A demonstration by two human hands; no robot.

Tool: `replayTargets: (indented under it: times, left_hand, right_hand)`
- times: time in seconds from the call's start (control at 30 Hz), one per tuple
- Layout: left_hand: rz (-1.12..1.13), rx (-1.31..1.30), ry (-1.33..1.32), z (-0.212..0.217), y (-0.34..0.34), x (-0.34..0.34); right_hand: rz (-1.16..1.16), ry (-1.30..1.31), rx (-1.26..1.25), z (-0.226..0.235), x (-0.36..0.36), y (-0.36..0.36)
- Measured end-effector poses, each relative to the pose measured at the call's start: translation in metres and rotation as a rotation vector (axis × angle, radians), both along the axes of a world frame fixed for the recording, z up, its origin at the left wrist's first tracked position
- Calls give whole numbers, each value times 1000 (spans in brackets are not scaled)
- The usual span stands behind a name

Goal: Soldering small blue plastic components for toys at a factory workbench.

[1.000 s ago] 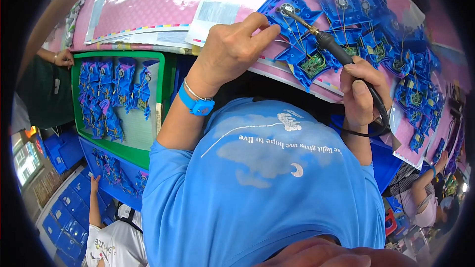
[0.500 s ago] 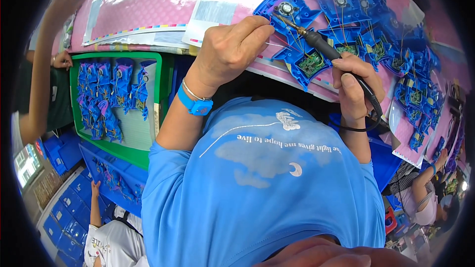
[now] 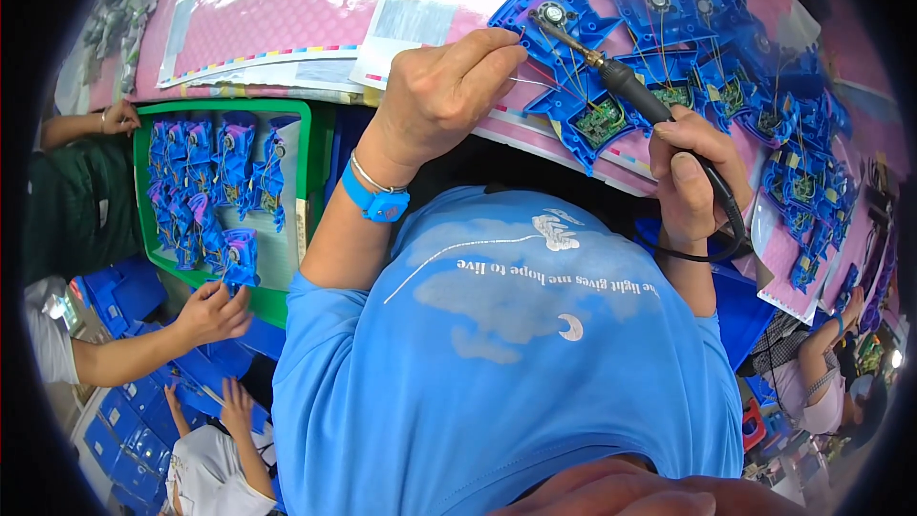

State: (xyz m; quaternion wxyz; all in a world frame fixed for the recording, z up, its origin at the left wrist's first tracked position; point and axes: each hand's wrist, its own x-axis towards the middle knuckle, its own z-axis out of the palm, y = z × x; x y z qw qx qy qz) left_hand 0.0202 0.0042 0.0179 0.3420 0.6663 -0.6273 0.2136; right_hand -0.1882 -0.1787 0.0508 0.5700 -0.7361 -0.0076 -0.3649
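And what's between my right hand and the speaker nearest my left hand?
Head view: the soldering iron runs from the right hand toward the speaker, across blue casing.

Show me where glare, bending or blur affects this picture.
Head view: white glare on the pink table covering; head view: edges bow toward the image's rim; head view: soldering iron fairly crisp, blue shells at upper right hazier.

Soldering iron (image 3: 632, 89): one. Green tray (image 3: 323, 153): one. Wired blue housings (image 3: 590, 31): many, overlapping, count unclear.
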Motion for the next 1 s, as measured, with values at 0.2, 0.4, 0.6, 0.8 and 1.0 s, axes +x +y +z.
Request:
replayTargets:
  times: [0.2,0.4,0.6,0.8,1.0]
  left_hand:
    - [-1,4,6,0,-1,0]
    - [15,62,75,5,1,-2]
    - [-4,-76,39,17,-7,-7]
    - [-53,62,-63,16,-19,-6]
    - [-62,11,-44,8,-18,-4]
  right_hand:
    - [23,-7,-14,-4,-5,-5]
    - [8,-10,26,0,-7,-2]
    - [-31,-31,31,1,-12,-4]
    - [-15,-7,15,-3,-15,-6]
    - [-27,17,1,-2,-12,-5]
